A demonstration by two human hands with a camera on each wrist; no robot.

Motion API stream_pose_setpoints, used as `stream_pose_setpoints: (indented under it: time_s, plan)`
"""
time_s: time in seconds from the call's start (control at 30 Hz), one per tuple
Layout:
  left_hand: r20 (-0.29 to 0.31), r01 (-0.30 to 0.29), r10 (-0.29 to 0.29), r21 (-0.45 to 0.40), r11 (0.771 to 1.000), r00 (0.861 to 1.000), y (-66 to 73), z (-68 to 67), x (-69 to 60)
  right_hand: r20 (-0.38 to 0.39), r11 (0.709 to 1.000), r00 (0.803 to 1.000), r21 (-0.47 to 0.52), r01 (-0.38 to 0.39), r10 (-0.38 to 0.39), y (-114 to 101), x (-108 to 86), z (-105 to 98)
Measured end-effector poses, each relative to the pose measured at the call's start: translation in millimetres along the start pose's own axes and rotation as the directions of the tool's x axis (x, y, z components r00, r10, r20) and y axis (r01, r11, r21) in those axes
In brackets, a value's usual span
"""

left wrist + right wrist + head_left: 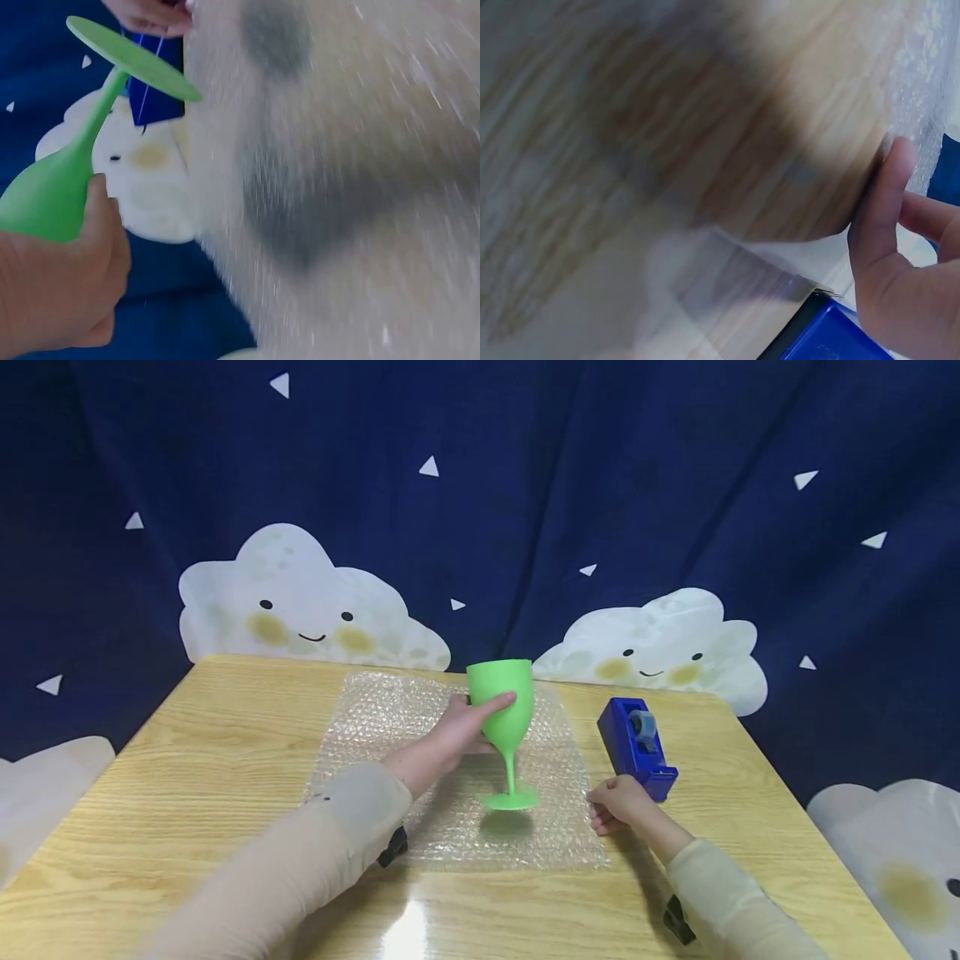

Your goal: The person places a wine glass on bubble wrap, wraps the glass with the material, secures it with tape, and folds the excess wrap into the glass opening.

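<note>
A light green plastic goblet [504, 722] is upright above a sheet of bubble wrap [555, 835], its foot apparently raised off the sheet. My left hand [457, 727] grips the goblet round its bowl, with the thumb across the near side. In the left wrist view that hand [64, 281] holds the bowl just below where the stem [101, 105] starts. At the sheet's right edge, my right hand [622, 802] pinches the bubble wrap between thumb and fingers. The right wrist view shows its thumb [881, 210] against the wrap's edge [919, 97].
A blue tape dispenser [626, 743] with a roll of clear tape [642, 725] stands just beyond my right hand. The wooden table [225, 752] extends around the sheet. Behind its far edge hangs a dark blue curtain [495, 527] with cloud patterns.
</note>
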State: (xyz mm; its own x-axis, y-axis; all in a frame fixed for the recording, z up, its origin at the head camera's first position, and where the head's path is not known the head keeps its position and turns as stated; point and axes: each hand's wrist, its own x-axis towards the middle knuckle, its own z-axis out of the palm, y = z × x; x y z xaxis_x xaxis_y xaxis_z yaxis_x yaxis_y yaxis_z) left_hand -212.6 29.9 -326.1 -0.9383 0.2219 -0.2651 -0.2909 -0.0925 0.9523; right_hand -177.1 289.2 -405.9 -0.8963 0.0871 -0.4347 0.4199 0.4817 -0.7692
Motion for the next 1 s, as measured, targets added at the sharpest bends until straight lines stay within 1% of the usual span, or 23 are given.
stream_pose_setpoints:
  time_s: [0.07,0.17,0.27,0.4,0.5,0.63,0.87,1.0]
  plan:
    - [0.045,0.050,-0.050,-0.014,0.999,0.998,-6.1,8.5,3.8,0.001,1.000,1.000,-0.002,0.000,0.000,-1,0.4,0]
    - [0.095,0.110,-0.111,0.017,0.994,0.989,-15.5,18.5,8.7,0.001,1.000,1.000,-0.006,-0.001,0.001,-1,0.6,0]
    - [0.142,0.144,-0.149,0.047,0.988,0.978,-23.6,27.0,13.0,0.008,1.000,1.000,-0.015,-0.001,0.001,-1,0.4,-1]
    - [0.172,0.166,-0.178,0.081,0.983,0.969,-31.9,37.6,17.0,0.000,1.000,1.000,-0.020,-0.008,0.008,-2,1.3,-2]
    - [0.174,0.180,-0.196,0.103,0.978,0.965,-38.4,43.6,21.0,-0.012,1.000,1.000,-0.018,-0.010,0.010,-2,2.2,-3]
    - [0.179,0.200,-0.219,0.119,0.973,0.959,-47.3,47.1,28.2,-0.011,1.000,1.000,-0.021,-0.016,0.015,-1,2.2,-2]
    - [0.172,0.233,-0.253,0.130,0.964,0.952,-56.6,46.4,38.3,-0.031,0.999,0.999,-0.036,-0.027,0.026,0,1.4,0]
    - [0.145,0.238,-0.262,0.166,0.957,0.954,-57.0,44.7,40.6,-0.037,0.998,0.999,-0.048,-0.027,0.025,0,2.9,0]
